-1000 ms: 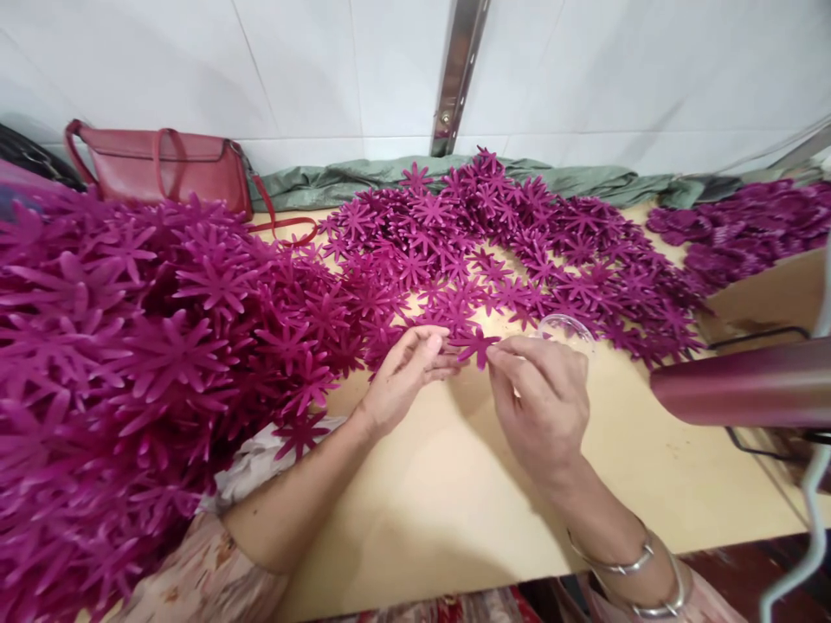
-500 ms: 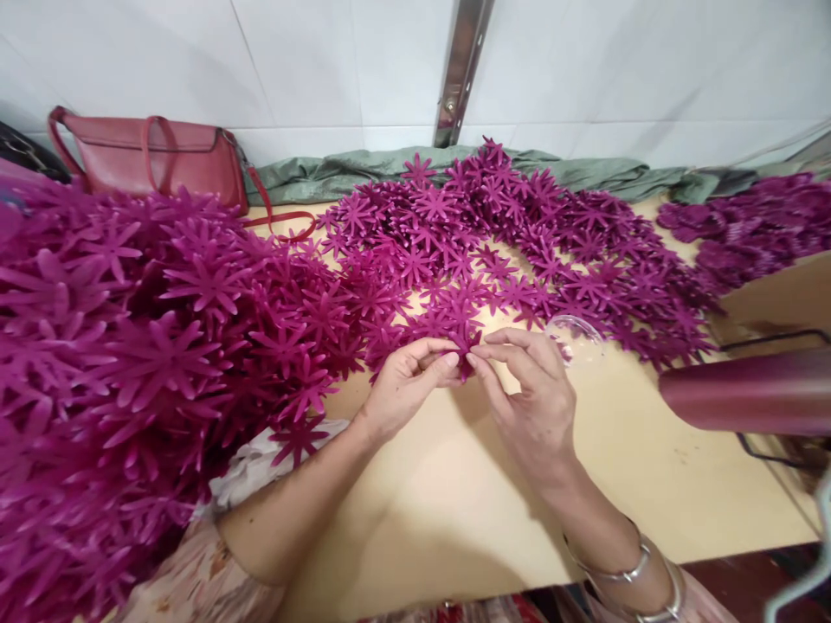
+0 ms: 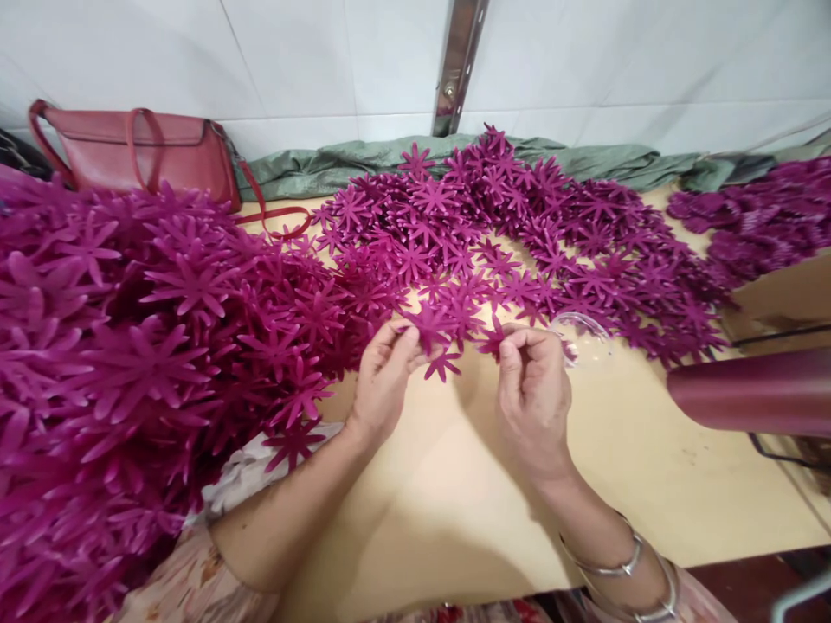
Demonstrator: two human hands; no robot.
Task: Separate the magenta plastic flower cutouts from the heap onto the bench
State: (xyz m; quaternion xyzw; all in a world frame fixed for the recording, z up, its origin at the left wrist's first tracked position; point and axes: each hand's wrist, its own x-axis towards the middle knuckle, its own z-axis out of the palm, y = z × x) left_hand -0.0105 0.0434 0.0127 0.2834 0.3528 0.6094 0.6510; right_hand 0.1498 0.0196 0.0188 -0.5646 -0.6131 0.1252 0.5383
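Note:
My left hand [image 3: 380, 385] pinches a magenta, star-shaped artificial flower piece [image 3: 428, 327] by its edge between thumb and fingers. Just under it shows a second flower piece [image 3: 443, 365]; whether the fingers hold that one too, I cannot tell. Across a small gap, my right hand [image 3: 536, 394] is closed on another magenta flower piece [image 3: 491, 337], its petals poking out to the left of the thumb. Beyond both hands, a loose heap of the same flower pieces [image 3: 434, 199] lies on the pale yellow table [image 3: 454, 484].
A larger pile of flower pieces [image 3: 143, 355] fills the left side. Behind it stands a red handbag [image 3: 143, 151]. A clear round dish [image 3: 588, 337] sits beyond my right hand. At right are a dark-red roll [image 3: 753, 391] and ruffled purple pieces [image 3: 772, 216].
My hands, together at one flower piece before, have moved apart. Each now has a flower piece in it, and another shows below the left one. The view has shifted slightly.

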